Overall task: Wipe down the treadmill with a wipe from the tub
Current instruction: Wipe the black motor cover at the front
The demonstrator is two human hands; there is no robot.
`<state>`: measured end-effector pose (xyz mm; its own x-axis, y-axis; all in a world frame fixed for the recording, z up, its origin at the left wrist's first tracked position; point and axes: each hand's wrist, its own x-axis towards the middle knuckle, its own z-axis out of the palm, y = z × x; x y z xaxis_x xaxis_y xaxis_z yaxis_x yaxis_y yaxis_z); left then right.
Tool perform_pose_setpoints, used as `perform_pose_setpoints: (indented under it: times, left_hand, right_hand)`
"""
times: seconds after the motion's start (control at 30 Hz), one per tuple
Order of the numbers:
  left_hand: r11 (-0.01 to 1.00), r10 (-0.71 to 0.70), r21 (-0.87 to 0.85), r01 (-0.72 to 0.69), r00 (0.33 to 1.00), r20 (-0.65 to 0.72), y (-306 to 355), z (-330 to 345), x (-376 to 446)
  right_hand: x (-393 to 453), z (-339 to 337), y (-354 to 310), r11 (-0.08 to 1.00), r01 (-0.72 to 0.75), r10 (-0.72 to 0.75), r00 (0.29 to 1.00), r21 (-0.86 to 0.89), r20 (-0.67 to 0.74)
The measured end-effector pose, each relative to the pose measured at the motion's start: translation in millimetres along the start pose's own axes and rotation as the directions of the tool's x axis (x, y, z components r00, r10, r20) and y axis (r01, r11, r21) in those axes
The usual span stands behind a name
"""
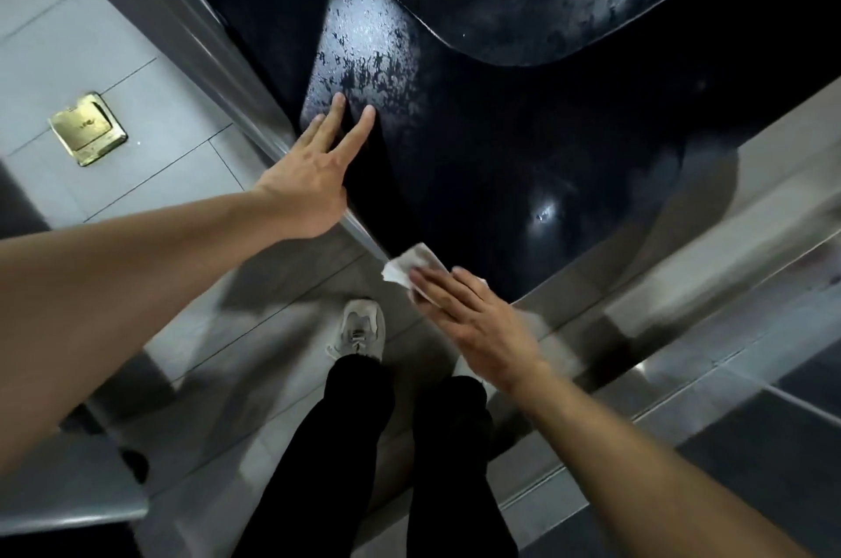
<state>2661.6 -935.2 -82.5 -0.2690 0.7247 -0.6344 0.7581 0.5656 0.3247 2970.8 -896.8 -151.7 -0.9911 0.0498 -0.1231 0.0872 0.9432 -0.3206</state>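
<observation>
**Wiping the near corner of the treadmill's black cover: hazards at this stage**

The right hand (473, 321) presses a white wipe (412, 268) flat against the near corner of the glossy black cover (478, 157) of the treadmill, fingers straight and laid over the wipe rather than curled round it. The left hand (314, 184) rests with fingers spread and straight on the cover's left edge, fingertips (337, 101) touching a streaked, wet-looking patch (364, 57); it holds nothing. A silver side rail (218, 57) borders the cover on the left. A shoe (362, 327) stands on the tiled floor (136, 102) below the corner. The tub is not in view.

Probable hazards: because the wipe is only pinned beneath flat fingers and part of it overhangs the corner, a stroke off the edge may let it slip free and drop to the floor. The bracing left hand, bearing on a damp surface, may slide and may also leave fresh fingermarks on an area apparently wiped already.
</observation>
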Motion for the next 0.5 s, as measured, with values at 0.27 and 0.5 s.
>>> perform_pose_setpoints:
  times: [0.27,0.5]
  left_hand:
    - [0.999,-0.051,0.016,0.051,0.998,-0.037,14,8,-4]
    - [0.993,-0.115,0.002,0.116,0.989,-0.093,32,20,0]
  right_hand:
    - [7,-14,18,0.998,-0.067,0.069,0.988,0.018,-0.135]
    - [84,-42,37,0.858,-0.499,0.506,0.776,0.126,-0.376]
